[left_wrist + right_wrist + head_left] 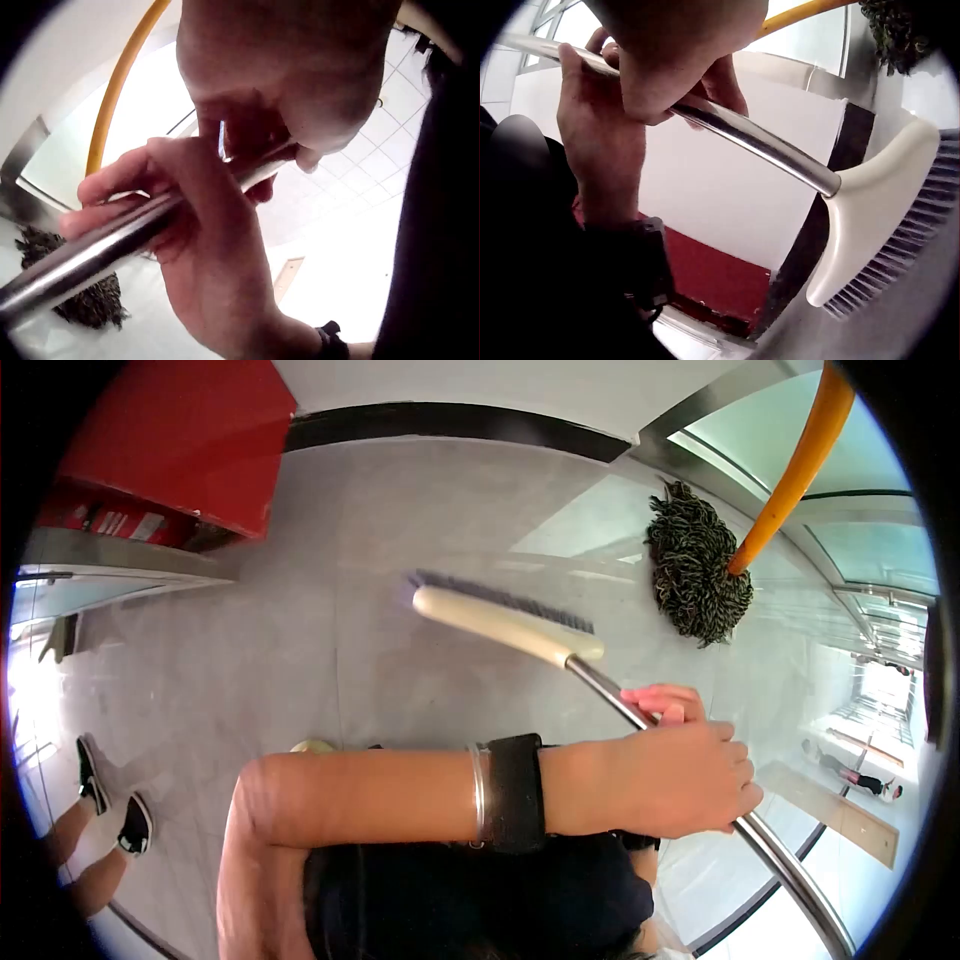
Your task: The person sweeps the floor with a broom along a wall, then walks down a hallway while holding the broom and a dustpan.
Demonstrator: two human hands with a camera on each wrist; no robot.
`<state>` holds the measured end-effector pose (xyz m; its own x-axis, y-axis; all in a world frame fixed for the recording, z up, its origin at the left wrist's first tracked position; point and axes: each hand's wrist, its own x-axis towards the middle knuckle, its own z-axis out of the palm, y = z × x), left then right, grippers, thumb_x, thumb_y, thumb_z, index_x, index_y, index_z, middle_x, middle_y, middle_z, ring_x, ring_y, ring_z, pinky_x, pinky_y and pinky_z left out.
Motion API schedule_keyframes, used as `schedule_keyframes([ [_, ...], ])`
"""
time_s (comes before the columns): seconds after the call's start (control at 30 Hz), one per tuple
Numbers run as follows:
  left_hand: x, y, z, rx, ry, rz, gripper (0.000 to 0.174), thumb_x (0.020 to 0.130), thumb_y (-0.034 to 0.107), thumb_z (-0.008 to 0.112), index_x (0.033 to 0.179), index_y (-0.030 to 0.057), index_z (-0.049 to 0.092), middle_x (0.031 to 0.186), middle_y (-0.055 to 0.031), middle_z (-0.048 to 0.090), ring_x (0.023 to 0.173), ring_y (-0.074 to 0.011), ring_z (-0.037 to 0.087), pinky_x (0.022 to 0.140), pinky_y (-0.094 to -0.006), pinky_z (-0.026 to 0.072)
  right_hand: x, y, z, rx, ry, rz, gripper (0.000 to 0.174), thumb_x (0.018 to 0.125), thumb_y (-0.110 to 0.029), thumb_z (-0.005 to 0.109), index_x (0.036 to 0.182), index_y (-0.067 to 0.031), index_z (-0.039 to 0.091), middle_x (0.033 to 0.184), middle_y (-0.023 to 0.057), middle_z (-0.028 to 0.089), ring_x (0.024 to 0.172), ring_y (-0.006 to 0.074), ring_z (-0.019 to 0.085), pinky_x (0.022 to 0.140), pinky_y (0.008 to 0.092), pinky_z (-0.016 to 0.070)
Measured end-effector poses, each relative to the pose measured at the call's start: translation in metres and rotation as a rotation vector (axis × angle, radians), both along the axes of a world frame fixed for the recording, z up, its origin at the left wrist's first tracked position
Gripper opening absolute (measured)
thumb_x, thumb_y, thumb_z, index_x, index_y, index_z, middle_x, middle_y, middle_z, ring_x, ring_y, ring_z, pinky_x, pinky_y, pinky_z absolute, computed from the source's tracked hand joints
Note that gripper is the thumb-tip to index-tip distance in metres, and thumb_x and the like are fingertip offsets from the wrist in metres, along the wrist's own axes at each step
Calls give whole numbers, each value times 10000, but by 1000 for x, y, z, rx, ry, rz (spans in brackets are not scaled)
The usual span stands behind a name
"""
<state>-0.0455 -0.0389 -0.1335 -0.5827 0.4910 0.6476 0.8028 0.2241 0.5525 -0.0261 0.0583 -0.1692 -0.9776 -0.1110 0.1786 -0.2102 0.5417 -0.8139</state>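
Note:
Both hands hold a broom by its shiny metal handle (112,244). Its cream head (885,202) carries a row of dark bristles (510,600), pointing away from the body in the head view. My left hand (670,780), its arm reaching across the chest, grips the handle farther from the head; its thumb lies along the metal in the right wrist view. Closer to the broom head, my right hand (217,225) has its fingers round the handle. In the head view the left hand covers most of it, leaving only some fingers (670,700) showing.
A dark string mop (700,565) with a yellow handle (790,470) stands on the grey tiled floor (400,510) by glass doors. At the upper left is a red cabinet (190,440). Another person's legs and dark shoes (135,825) show at lower left.

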Motion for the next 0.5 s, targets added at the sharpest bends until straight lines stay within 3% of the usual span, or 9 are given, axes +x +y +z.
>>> schedule_keyframes([
  [0.1, -9, 0, -6, -93, 7, 90, 131, 683, 172, 505, 733, 68, 442, 668, -44, 474, 648, -195, 503, 616, -307, 401, -20, -5, -3, 145, -40, -61, 422, 885, -387, 366, 743, -13, 502, 783, 85, 582, 659, 151, 532, 640, 276, 443],
  [0.23, -12, -1, -13, -15, -70, 68, 138, 691, 165, 507, 772, 65, 459, 718, -62, 490, 711, -212, 517, 665, -323, 409, -40, -8, -8, 154, -148, -137, 258, 875, -224, 450, 791, 5, 535, 811, 68, 582, 734, 140, 534, 670, 252, 422],
  [0.33, -4, 18, -42, 50, 0, 79, 181, 697, 180, 507, 829, 61, 475, 755, -66, 493, 765, -216, 509, 701, -338, 412, -39, 5, -28, 298, 33, -281, 198, 861, -140, 468, 766, 6, 562, 828, 75, 584, 765, 134, 536, 660, 250, 426],
  [0.43, 11, 30, -50, 152, -20, 136, 116, 687, 222, 556, 733, 121, 521, 667, -25, 504, 729, -223, 518, 649, -533, 354, -17, 13, -29, 388, -147, -471, 235, 868, -231, 455, 768, -47, 561, 850, 12, 585, 723, 102, 530, 656, 221, 425],
  [0.5, 26, 34, -55, 71, -31, 103, 155, 708, 271, 555, 726, 122, 519, 652, -32, 523, 745, -230, 517, 658, -504, 367, 6, 27, -31, 425, -232, -440, 232, 865, -237, 457, 758, -60, 561, 852, -2, 583, 714, 98, 530, 656, 212, 426],
])
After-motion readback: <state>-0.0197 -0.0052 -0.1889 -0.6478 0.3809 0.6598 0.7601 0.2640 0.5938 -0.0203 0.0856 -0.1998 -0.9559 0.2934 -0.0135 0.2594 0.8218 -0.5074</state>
